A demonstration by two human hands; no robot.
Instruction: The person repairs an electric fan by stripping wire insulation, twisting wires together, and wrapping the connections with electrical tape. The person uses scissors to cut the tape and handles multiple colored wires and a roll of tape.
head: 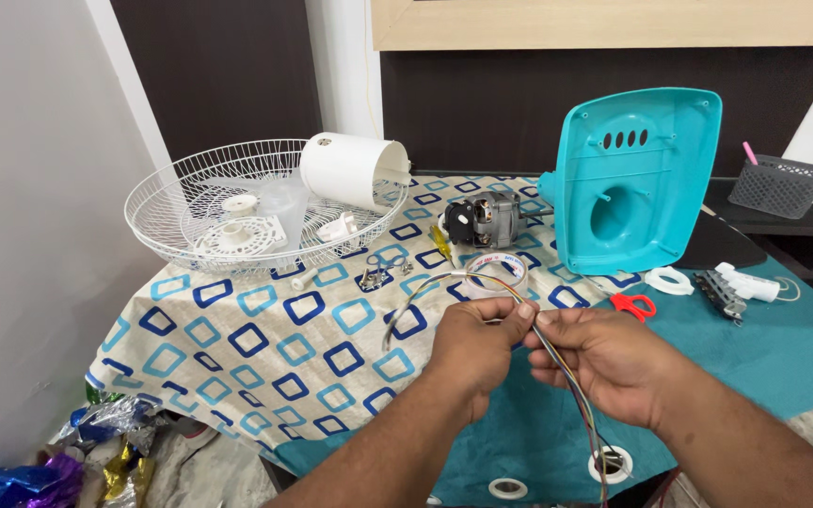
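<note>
My left hand (pixel 475 346) and my right hand (pixel 602 357) meet low in the middle of the view, both pinching a bundle of thin coloured wires (pixel 578 403). The bundle runs from between the fingertips down to the bottom edge. A grey wire (pixel 409 303) loops up from my left hand toward a small electric motor (pixel 482 221) on the patterned cloth. Just behind my fingers stands a roll of clear tape (pixel 498 272).
A white wire fan guard (pixel 152 221) holds white plastic parts and a white cylindrical housing (pixel 355 169). A turquoise fan casing (pixel 637 179) stands upright at right. Red-handled scissors (pixel 632 303), a white ring (pixel 667 280), a switch block (pixel 719 292) and a grey basket (pixel 780 185) are nearby.
</note>
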